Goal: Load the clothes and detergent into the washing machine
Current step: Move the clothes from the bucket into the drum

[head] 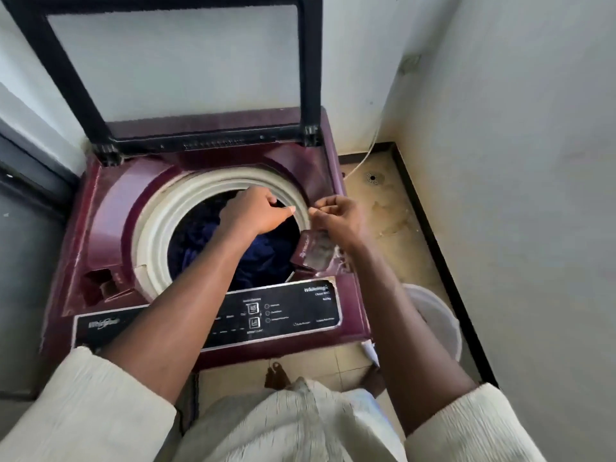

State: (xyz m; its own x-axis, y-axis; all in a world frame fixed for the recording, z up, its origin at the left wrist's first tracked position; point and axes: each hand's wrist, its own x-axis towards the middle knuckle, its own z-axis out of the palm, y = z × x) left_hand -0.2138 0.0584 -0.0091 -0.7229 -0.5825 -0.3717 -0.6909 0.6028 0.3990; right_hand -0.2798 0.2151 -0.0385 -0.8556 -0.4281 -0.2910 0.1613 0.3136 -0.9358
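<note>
A maroon top-load washing machine (110, 208) stands with its lid (173, 61) raised. Dark blue clothes (200, 235) lie inside the drum, which is ringed by a white rim (156, 221). My left hand (256, 215) hovers over the drum's right side with fingers curled and the thumb pointing right. My right hand (336, 218) is fisted just past the rim, its fingertips almost meeting the left thumb. Anything pinched between them is too small to make out. Under my right wrist sits a maroon detergent compartment (313, 251) with a clear flap.
The black control panel (300, 311) runs along the machine's front edge. A white bucket (436, 315) stands on the tiled floor to the right, near a dark floor border (430, 235) and a floor drain (373, 178). Walls close in behind and on the right.
</note>
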